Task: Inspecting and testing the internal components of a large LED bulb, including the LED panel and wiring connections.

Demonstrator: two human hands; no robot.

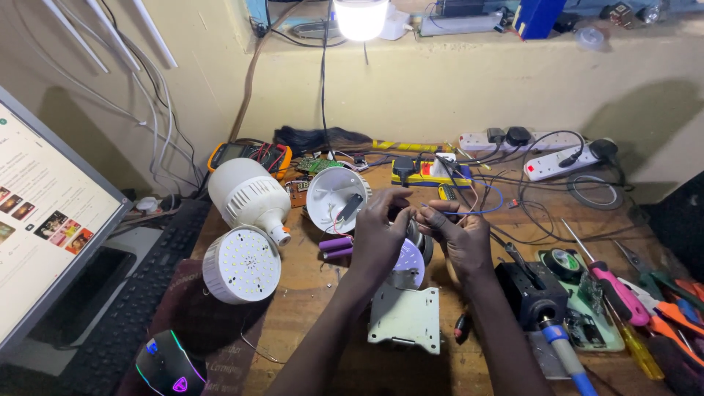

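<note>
My left hand [379, 233] and my right hand [460, 236] meet over the middle of the wooden table [308, 301]. Both pinch thin wires [469, 207] that rise from a round LED board [408, 265] with a metal back, lying under my hands. An open white bulb housing [334, 198] with a small part inside stands just left of my left hand. Two purple cylindrical cells [336, 247] lie below that housing. A blue wire loops away behind my right hand.
Two large white LED bulbs [246, 220] lie at the left. A white metal plate [405, 317] is near me. A soldering iron [561, 345], screwdrivers [616, 290] and pliers fill the right. Power strips [543, 150], a multimeter [249, 155], keyboard [136, 293], mouse [165, 365] and monitor [44, 220] surround.
</note>
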